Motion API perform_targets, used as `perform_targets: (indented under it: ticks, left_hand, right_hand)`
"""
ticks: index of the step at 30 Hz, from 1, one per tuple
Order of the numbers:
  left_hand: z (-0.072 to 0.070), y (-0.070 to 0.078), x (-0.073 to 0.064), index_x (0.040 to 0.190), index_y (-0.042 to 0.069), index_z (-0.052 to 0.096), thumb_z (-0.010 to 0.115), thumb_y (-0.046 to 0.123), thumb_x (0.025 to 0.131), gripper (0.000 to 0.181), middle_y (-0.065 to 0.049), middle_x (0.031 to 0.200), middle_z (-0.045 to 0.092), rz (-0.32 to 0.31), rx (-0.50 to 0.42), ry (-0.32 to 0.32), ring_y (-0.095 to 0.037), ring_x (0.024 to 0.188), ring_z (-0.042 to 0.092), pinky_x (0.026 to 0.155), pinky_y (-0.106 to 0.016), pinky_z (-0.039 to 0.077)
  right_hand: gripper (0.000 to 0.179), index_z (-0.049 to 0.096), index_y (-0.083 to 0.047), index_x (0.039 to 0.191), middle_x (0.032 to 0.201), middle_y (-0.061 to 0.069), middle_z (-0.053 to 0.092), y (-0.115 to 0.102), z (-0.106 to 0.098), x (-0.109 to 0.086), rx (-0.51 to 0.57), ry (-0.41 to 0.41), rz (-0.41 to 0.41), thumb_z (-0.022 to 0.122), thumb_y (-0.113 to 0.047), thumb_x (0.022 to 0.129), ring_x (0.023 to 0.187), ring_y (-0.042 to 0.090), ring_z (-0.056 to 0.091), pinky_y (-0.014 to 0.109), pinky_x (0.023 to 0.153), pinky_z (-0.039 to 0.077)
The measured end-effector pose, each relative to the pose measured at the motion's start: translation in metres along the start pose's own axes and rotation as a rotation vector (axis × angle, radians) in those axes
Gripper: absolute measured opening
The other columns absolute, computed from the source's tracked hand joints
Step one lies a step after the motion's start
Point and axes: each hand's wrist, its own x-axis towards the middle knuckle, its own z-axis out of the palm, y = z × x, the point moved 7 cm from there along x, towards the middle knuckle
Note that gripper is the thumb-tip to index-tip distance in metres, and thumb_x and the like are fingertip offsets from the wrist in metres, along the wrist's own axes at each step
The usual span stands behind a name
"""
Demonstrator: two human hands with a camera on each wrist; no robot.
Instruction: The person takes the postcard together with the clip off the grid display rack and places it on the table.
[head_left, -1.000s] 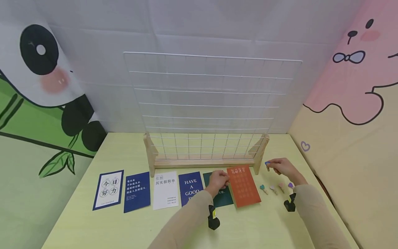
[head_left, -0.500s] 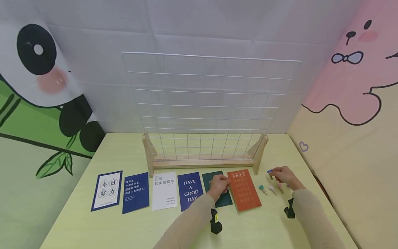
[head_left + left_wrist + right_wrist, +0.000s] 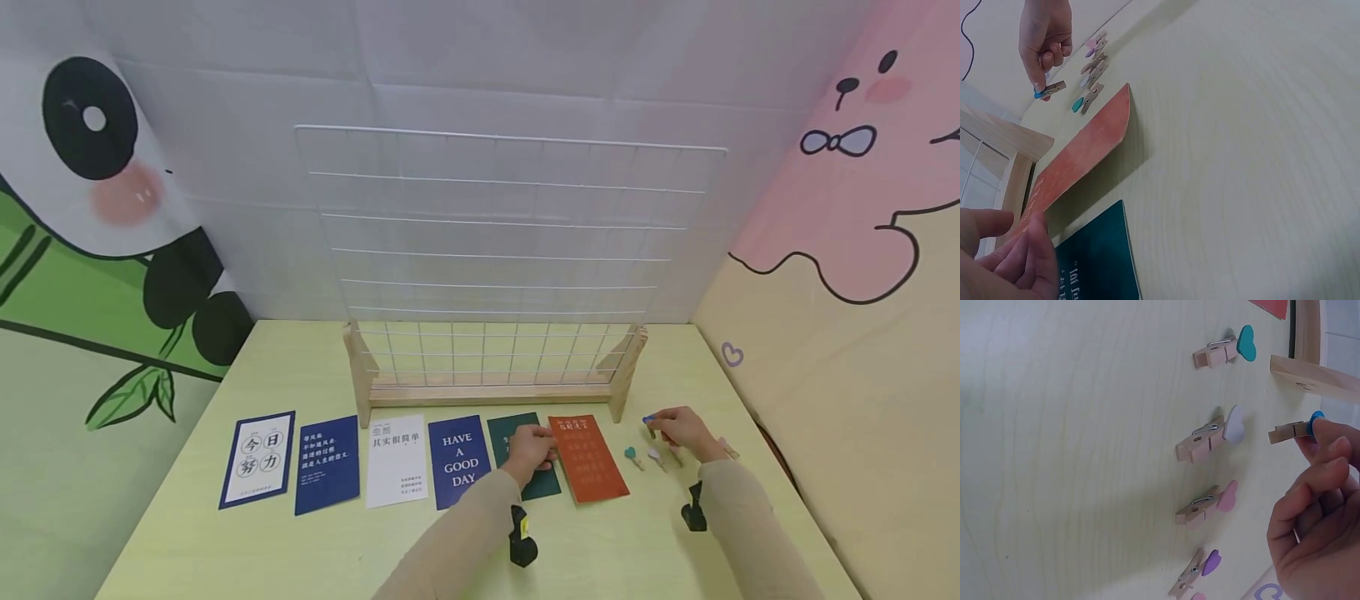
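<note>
My left hand [image 3: 529, 450] pinches the left edge of a red card [image 3: 592, 462] with white writing. In the left wrist view that card is raised off the table, a shadow beneath it. A dark green card [image 3: 1107, 259] lies under my left hand, partly covered by it. My right hand [image 3: 688, 432] pinches a small wooden clothespin [image 3: 1290, 432] by its blue heart end, above the table. Several more clothespins lie near it in a row, with a teal heart [image 3: 1246, 343], a white heart [image 3: 1234, 425], a pink heart [image 3: 1227, 497] and a purple heart [image 3: 1211, 562].
A white wire grid [image 3: 498, 258] stands upright in a wooden base [image 3: 487, 393] behind the cards. Left of my left hand lie a blue "HAVE A GOOD DAY" card [image 3: 457, 458], a white card [image 3: 396, 475], a blue card [image 3: 327, 487] and a blue-bordered card [image 3: 257, 485].
The red card has come down and slightly toward me, my left hand still on its edge. My right hand has shifted slightly toward me with the blue-heart clothespin.
</note>
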Motion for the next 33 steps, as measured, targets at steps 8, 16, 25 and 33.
perform_targets:
  ticks: [8, 16, 25, 33]
  left_hand:
    - [0.001, -0.002, -0.003, 0.101, -0.004, 0.056, 0.056, 0.007, 0.085, 0.02, -0.008, 0.069, 0.059, -0.03, 0.027, -0.052, -0.016, 0.058, 0.056, 0.048, -0.021, 0.048]
    - [0.0, -0.003, -0.004, 0.107, -0.005, 0.054, 0.056, 0.008, 0.086, 0.025, -0.008, 0.077, 0.057, -0.008, 0.036, -0.066, -0.015, 0.062, 0.056, 0.049, -0.023, 0.049]
    - [-0.007, 0.002, -0.003, 0.105, -0.002, 0.056, 0.056, 0.011, 0.086, 0.023, -0.01, 0.086, 0.058, 0.019, 0.042, -0.06, -0.018, 0.066, 0.055, 0.05, -0.025, 0.049]
    - [-0.022, 0.006, -0.003, 0.106, -0.003, 0.056, 0.055, 0.012, 0.087, 0.024, -0.013, 0.087, 0.059, 0.066, 0.046, -0.072, -0.021, 0.07, 0.057, 0.054, -0.029, 0.051]
  right_hand:
    - [0.026, 0.059, 0.011, 0.097, 0.05, -0.001, 0.045, 0.011, 0.004, 0.004, -0.036, 0.033, 0.028, 0.054, -0.011, 0.084, 0.04, 0.008, 0.037, 0.023, 0.042, 0.035]
    - [0.028, 0.061, 0.009, 0.096, 0.048, -0.001, 0.047, 0.02, 0.006, 0.006, -0.145, 0.057, 0.045, 0.055, -0.015, 0.083, 0.042, 0.009, 0.04, 0.025, 0.046, 0.036]
    - [0.029, 0.061, 0.008, 0.096, 0.055, -0.001, 0.051, 0.024, 0.003, 0.003, -0.227, 0.079, 0.06, 0.053, -0.017, 0.085, 0.051, 0.013, 0.045, 0.027, 0.051, 0.036]
    - [0.029, 0.062, 0.008, 0.098, 0.061, 0.002, 0.054, 0.015, 0.0, -0.004, -0.258, 0.08, 0.069, 0.052, -0.018, 0.087, 0.055, 0.014, 0.048, 0.028, 0.054, 0.039]
